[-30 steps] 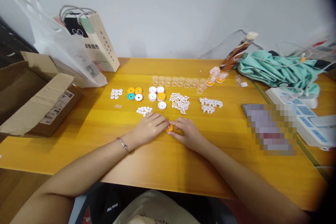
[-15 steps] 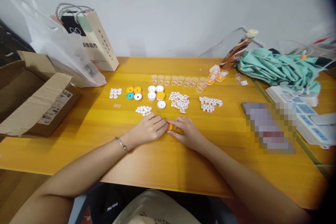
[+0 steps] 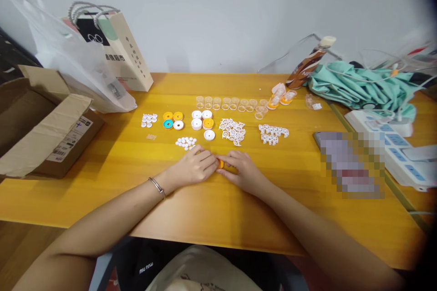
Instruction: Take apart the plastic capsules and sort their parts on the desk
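Observation:
Both hands meet around a small orange round plastic part (image 3: 221, 163) just above the table. My left hand (image 3: 198, 166) grips it from the left, fingers curled and hiding part of it. My right hand (image 3: 241, 170) pinches its other side between thumb and fingers. Just beyond the hands lie small white round pieces (image 3: 186, 142) and a single white round cap (image 3: 209, 135). Farther back are white caps with one orange cap (image 3: 208, 123), and a group of orange, white and teal caps (image 3: 168, 124). White cut-out plastic parts (image 3: 232, 131) lie behind my right hand.
Clear cups (image 3: 226, 103) stand in a row at the back. More white toothed strips (image 3: 273, 132) lie right. A cardboard box (image 3: 73, 145) and bags (image 3: 131, 50) stand left; a bottle (image 3: 305, 66), green umbrella (image 3: 362, 86), phone (image 3: 348, 163) and power strip (image 3: 392, 145) are right.
The view has shifted very slightly. Both hands keep hold of the orange part in nearly the same place.

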Motion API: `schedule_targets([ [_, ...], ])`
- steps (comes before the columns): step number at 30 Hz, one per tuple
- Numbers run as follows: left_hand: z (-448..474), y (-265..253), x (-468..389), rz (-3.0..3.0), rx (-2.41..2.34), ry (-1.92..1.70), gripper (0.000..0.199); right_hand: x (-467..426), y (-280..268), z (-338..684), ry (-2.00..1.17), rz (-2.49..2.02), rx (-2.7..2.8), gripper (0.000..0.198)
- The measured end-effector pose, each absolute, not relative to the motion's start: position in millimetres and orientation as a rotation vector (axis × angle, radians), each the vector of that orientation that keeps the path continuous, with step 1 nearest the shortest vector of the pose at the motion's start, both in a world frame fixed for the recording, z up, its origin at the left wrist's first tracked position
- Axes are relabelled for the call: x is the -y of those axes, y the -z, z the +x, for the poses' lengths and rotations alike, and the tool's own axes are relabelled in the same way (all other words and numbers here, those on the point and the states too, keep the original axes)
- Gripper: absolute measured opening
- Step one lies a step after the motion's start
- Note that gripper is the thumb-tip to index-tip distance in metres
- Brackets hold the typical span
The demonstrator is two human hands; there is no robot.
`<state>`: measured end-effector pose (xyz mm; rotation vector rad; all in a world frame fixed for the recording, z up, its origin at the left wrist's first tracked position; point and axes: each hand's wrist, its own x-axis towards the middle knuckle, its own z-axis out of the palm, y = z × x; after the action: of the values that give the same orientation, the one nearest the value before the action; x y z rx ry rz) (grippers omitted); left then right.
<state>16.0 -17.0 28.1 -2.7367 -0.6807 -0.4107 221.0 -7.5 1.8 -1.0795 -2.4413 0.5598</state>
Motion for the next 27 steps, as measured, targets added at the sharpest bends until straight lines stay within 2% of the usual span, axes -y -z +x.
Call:
schedule_targets([
  [7, 15.3, -25.8, 14.4, -2.775, 0.732, 0.415, 0.015, 7.2, 1.7, 220.5, -0.547, -1.071, 2.431, 0.031],
  [17, 16.3, -20.6, 11.8, -2.902, 1.004, 0.646, 0.018, 7.2, 0.0, 220.2, -0.563, -1.070, 2.426, 0.031],
  [27, 2.3, -32.0, 6.0, -2.973, 1.530, 1.302, 0.011, 8.0, -3.1, 221.8, -0.607, -1.060, 2.427, 0.029],
])
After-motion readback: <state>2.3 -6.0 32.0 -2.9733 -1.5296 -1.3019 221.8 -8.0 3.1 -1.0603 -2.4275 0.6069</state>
